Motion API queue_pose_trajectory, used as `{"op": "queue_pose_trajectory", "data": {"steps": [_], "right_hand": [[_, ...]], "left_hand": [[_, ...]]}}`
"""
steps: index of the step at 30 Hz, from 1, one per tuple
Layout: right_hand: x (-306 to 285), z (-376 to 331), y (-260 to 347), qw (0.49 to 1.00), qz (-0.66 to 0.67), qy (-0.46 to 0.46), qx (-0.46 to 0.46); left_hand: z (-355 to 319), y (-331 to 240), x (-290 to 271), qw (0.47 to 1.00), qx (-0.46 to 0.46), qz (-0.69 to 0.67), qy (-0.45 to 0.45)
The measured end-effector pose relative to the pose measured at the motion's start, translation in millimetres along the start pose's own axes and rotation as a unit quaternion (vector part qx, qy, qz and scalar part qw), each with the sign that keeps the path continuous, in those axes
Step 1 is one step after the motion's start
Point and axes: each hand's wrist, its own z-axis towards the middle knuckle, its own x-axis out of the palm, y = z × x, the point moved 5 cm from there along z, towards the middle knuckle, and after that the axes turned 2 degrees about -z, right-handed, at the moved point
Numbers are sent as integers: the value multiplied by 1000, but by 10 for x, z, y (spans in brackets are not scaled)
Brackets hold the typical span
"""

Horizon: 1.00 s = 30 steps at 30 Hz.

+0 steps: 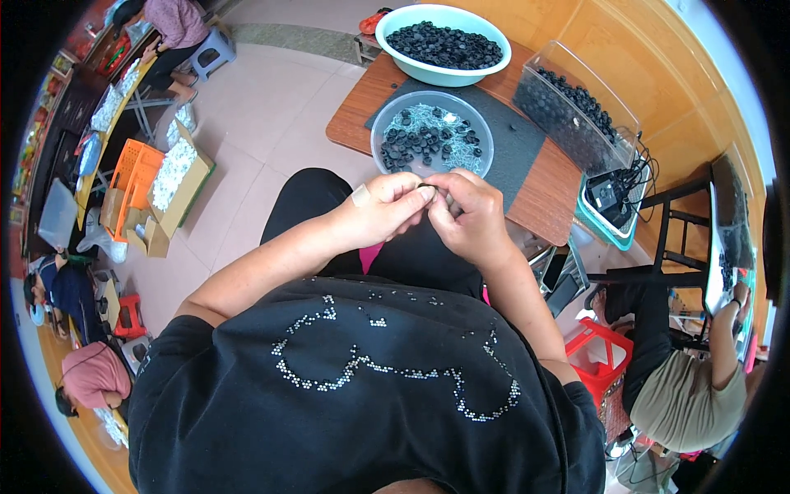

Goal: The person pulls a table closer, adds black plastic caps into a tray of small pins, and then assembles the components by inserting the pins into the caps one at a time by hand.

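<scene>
My left hand (385, 209) and my right hand (471, 212) meet over my lap, fingertips pinched together. Between them sits a small dark part (425, 188), mostly covered by thumbs and fingers; it looks like the black round pieces nearby, though its exact kind is hidden. A beige plaster or tape strip is on my left hand. Just beyond my hands stands a clear round bowl (375, 145) with black round pieces (424, 146) and thin clear, bluish small parts (429, 120) in it.
A pale green basin (395, 62) heaped with black pieces stands on the brown table (350, 115), beside a clear bin (568, 128) of similar pieces. An orange crate (136, 177) and a carton (191, 193) of white parts are at left. A person sits by a red stool (599, 358).
</scene>
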Motion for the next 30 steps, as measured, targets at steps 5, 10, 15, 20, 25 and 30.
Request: {"op": "queue_pose_trajectory", "data": {"steps": [5, 10, 15, 20, 25, 30], "right_hand": [[58, -12, -20, 996, -86, -25, 8], [70, -30, -50, 995, -85, -21, 41], [75, -37, -97, 994, -84, -13, 72], [109, -38, -88, 997, -44, -16, 67], [112, -8, -24, 998, -33, -9, 52], [140, -27, -12, 999, -44, 10, 25]], "left_hand": [[13, 91, -42, 997, 12, 45, -55], [22, 182, -50, 998, -19, 20, -54], [-50, 28, -25, 990, 45, -77, -105], [5, 172, -136, 985, 42, -144, -89], [7, 237, -171, 972, 6, -224, -70], [13, 282, -113, 947, -53, -316, -7]]}}
